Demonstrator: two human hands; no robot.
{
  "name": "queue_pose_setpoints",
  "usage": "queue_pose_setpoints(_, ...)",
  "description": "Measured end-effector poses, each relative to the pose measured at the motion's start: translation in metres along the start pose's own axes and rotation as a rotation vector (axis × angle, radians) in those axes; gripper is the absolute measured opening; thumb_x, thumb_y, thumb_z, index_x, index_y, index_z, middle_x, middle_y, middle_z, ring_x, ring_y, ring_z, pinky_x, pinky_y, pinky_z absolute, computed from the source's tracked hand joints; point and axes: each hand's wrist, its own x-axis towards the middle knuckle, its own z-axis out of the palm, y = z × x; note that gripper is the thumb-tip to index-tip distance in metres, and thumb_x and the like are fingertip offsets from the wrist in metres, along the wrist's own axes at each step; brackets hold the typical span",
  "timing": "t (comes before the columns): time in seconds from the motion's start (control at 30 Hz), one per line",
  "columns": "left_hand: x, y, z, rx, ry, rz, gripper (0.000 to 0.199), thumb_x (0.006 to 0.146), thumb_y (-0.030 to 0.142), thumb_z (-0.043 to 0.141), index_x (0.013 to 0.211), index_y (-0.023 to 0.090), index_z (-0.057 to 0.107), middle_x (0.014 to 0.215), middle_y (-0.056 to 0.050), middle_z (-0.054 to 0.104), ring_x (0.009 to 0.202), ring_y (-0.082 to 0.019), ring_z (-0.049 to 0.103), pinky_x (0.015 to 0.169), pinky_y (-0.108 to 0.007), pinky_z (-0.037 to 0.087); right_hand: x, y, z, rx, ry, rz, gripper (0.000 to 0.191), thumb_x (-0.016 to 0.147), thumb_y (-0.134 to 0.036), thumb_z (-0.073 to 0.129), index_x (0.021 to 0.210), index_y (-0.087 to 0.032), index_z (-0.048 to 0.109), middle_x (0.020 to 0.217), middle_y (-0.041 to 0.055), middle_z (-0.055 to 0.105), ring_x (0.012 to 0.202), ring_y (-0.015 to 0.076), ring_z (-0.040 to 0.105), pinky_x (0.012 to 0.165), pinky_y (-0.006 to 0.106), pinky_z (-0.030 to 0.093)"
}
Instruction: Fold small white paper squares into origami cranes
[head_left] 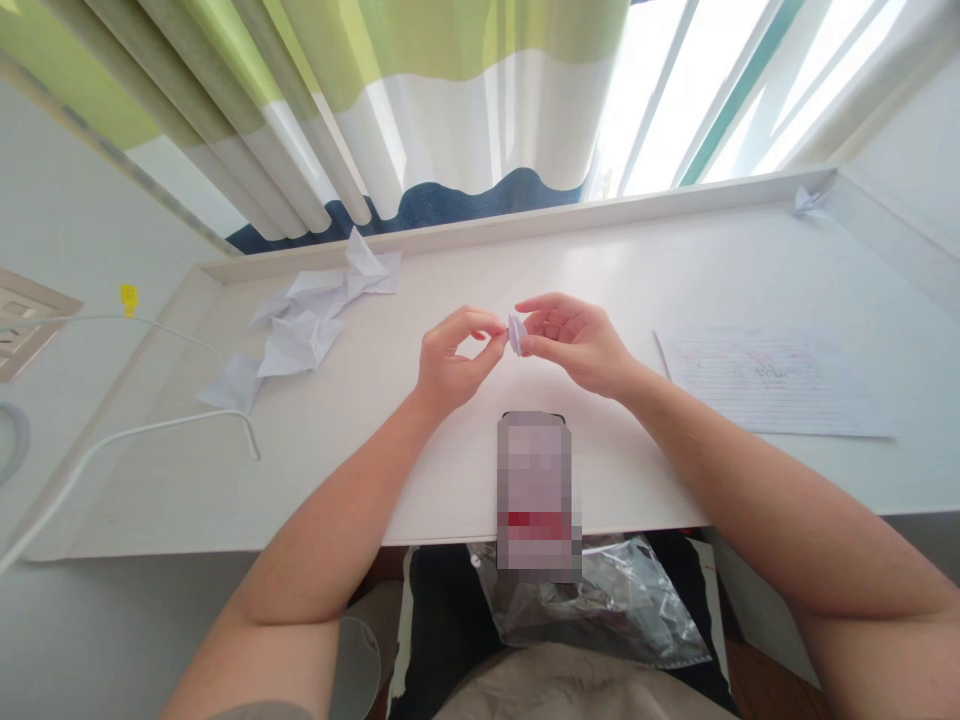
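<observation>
Above the middle of the white desk, a small folded white paper (517,335) is held up between both hands. My left hand (469,350) pinches its left side between thumb and fingertips. On the other side, the thumb and fingers of my right hand (570,335) close on its right edge. Below the hands, a phone (534,480) with a blurred screen lies at the desk's front edge. Several folded white papers (300,335) lie in a loose group on the left of the desk.
A lined sheet with writing (772,380) lies at the right. A small folded paper (808,202) sits in the far right corner. White cables (172,422) cross the left side. A clear plastic bag (607,600) rests on the lap, and curtains (450,110) hang behind the desk (420,490).
</observation>
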Motion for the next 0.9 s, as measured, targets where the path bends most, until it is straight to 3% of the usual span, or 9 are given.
queue_pose_setpoints(0.47,0.0010,0.0044,-0.0066,0.007,-0.072,-0.092,0.006,0.094,0.021,0.072,0.099,0.022,0.074,0.094,-0.002,0.081,0.085,-0.015,0.075,0.080,-0.033,0.059,0.0003,0.0006,-0.0012,0.011,-0.008,0.003,0.044,0.083,-0.041,0.095,0.118,-0.024,0.074,0.087,0.0001,0.077,0.083,0.0187,0.074,0.083,0.041,0.063)
queue_pose_setpoints(0.9,0.0017,0.0045,-0.0006,-0.076,-0.024,-0.386,0.017,0.090,0.038,0.082,0.087,0.022,0.078,0.086,-0.002,0.081,0.082,-0.017,0.076,0.081,-0.034,0.062,0.0003,0.0005,-0.0003,-0.002,-0.003,0.005,0.048,0.081,-0.046,0.096,0.117,-0.025,0.074,0.085,-0.0003,0.077,0.081,0.0187,0.074,0.081,0.041,0.063)
